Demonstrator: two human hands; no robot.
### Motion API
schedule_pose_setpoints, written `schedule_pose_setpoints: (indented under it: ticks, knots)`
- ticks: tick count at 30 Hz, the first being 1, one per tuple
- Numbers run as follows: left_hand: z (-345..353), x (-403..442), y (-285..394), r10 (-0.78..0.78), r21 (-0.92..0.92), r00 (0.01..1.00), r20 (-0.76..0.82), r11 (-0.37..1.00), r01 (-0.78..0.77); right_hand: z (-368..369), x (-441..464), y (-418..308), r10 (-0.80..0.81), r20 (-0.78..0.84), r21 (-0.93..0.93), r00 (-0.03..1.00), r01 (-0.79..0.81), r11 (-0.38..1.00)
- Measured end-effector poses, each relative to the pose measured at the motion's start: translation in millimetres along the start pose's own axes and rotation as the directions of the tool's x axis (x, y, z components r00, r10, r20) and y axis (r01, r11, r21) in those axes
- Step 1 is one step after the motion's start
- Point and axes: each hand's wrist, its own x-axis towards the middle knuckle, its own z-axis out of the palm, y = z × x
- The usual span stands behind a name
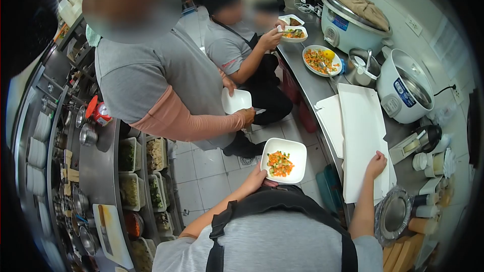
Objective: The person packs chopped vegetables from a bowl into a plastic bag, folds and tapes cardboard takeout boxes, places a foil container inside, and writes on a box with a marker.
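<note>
My left hand grips the near left edge of a square white bowl, held level in front of my body. Chopped orange, red and green vegetables lie in its middle. My right hand rests on a stack of large white boards or folded cardboard sheets on the metal counter; its fingers are loosely bent with nothing visible in them. Facing me, a co-worker with pinkish sleeves holds another white bowl in both hands.
Another person sits by the counter with food in white dishes. A plate of chopped vegetables, rice cookers and a wrapped silver tray stand there. Left are ingredient tubs and a cutting board with a knife.
</note>
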Motion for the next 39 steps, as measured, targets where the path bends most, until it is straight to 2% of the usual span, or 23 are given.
schedule_pose_setpoints:
  ticks: [5, 11, 14, 17, 18, 20, 22, 23, 24, 25, 27, 29, 30, 31, 32, 35, 38, 39]
  knots:
    - [-1.7, -1.2, -0.2, 0.038, -0.028, 0.998, -0.049, 0.999, -0.040, 1.0, 0.0, 0.5, 0.001, -0.005, -0.018, 1.000, -0.001, 1.000]
    - [-1.0, 1.0, -0.5, 0.067, -0.044, 0.998, -0.017, 0.997, -0.068, 4.6, 1.4, 7.2, 0.007, 0.006, 0.036, 1.000, -0.007, 0.999]
    - [-1.6, 4.2, 2.8, 0.010, -0.073, 1.000, -0.007, 0.997, -0.010, 5.6, 2.3, 9.1, 0.034, 0.018, 0.023, 0.999, -0.034, 0.999]
    - [3.1, 1.2, 15.0, -0.059, -0.040, 0.998, -0.030, 0.998, 0.058, 40.4, 21.9, 53.2, 0.157, -0.049, 0.206, 0.986, -0.143, 0.968]
    - [2.3, 2.7, 14.3, -0.074, -0.051, 0.997, -0.036, 0.996, 0.072, 46.6, 24.3, 55.3, 0.230, -0.029, 0.366, 0.973, -0.204, 0.908]
    - [-0.2, 8.8, 14.0, -0.101, -0.070, 0.994, -0.046, 0.993, 0.098, 59.3, 39.5, 50.4, 0.359, 0.041, 0.649, 0.933, -0.298, 0.700]
    - [0.5, 15.4, 24.6, -0.108, -0.082, 0.994, -0.033, 0.991, 0.105, 52.5, 38.4, -13.9, 0.083, 0.026, 0.595, 0.996, -0.083, 0.799]
    - [0.6, 20.9, 30.6, -0.113, -0.086, 0.993, -0.026, 0.990, 0.110, 38.3, 32.2, -68.1, 0.045, 0.185, 0.630, 0.982, -0.154, 0.761]
    - [0.3, 29.3, 36.0, -0.092, -0.077, 0.995, -0.028, 0.993, 0.089, 24.8, 27.1, -123.1, -0.001, 0.335, 0.653, 0.942, -0.231, 0.721]
    - [0.4, 39.6, 42.1, -0.069, -0.068, 0.997, -0.029, 0.995, 0.067, 21.1, 27.4, -160.8, -0.114, 0.470, 0.637, 0.875, -0.248, 0.730]
    - [2.4, 59.5, 56.6, -0.019, -0.061, 0.999, -0.048, 0.998, 0.016, 37.5, 30.7, -213.9, -0.268, 0.609, 0.677, 0.746, -0.314, 0.666]
    - [6.6, 82.1, 75.7, 0.009, -0.068, 0.997, -0.071, 0.998, -0.014, 68.1, 44.0, -248.4, -0.216, 0.804, 0.542, 0.553, -0.535, 0.648]
    - [7.2, 93.7, 84.6, 0.012, -0.075, 0.997, -0.081, 0.997, -0.018, 86.6, 50.4, -260.4, -0.192, 0.848, 0.501, 0.494, -0.629, 0.594]
    - [3.0, 108.1, 88.2, 0.021, -0.064, 0.999, -0.046, 0.998, -0.024, 99.7, 56.6, -268.7, -0.207, 0.862, 0.489, 0.462, -0.655, 0.577]
    - [13.4, 114.6, 101.8, 0.072, -0.073, 0.991, -0.116, 0.994, -0.081, 105.0, 60.2, -277.6, -0.191, 0.874, 0.473, 0.446, -0.694, 0.542]
    - [20.7, 147.8, 125.6, 0.084, -0.062, 0.986, -0.144, 0.994, -0.094, 129.2, 80.9, -300.3, -0.139, 0.907, 0.415, 0.397, -0.795, 0.442]
    - [24.9, 169.6, 144.1, 0.084, -0.079, 0.986, -0.147, 0.992, -0.096, 202.7, 111.3, -279.0, -0.197, 0.942, 0.335, 0.272, -0.752, 0.567]
    - [28.6, 173.1, 149.4, 0.086, -0.083, 0.986, -0.144, 0.992, -0.099, 200.8, 116.8, -283.6, -0.192, 0.935, 0.347, 0.300, -0.646, 0.680]
